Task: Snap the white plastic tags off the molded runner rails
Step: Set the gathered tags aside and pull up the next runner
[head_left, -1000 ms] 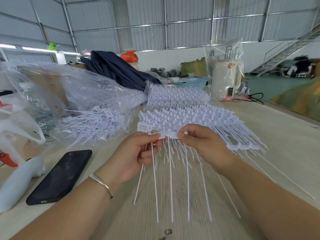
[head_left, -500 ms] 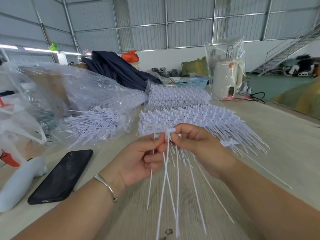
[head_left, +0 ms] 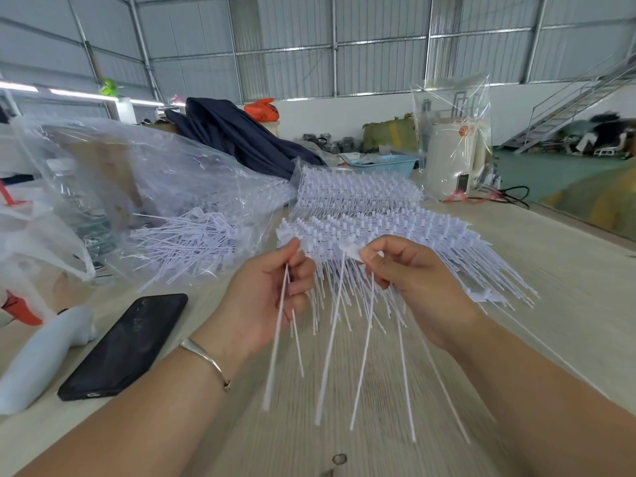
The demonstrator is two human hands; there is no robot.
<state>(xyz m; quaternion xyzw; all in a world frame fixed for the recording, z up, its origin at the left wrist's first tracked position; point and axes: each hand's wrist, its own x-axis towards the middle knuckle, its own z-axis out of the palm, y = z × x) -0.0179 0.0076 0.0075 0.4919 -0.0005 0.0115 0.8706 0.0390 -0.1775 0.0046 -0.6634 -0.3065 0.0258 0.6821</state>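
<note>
While both forearms reach in from the near edge of the wooden table (head_left: 568,270), the left hand (head_left: 265,297) holds two or three loose white tags (head_left: 280,339) pinched between thumb and curled fingers, their long tails hanging down toward the person. Just right of that grip, the right hand (head_left: 409,280) pinches the head end of a short runner rail piece (head_left: 351,251), with several tags dangling below its fingers. The two hands sit apart, so a snap looks just finished; judging from this, the next move calls for the left hand to drop its tags or take hold of the next one on the rail and twist. Directly beyond both grips lie stacked, unbroken rails (head_left: 371,228). Left of the left hand, farther off, a clear bag (head_left: 165,201) holds separated tags, and a black phone (head_left: 127,342) lies nearer.
</note>
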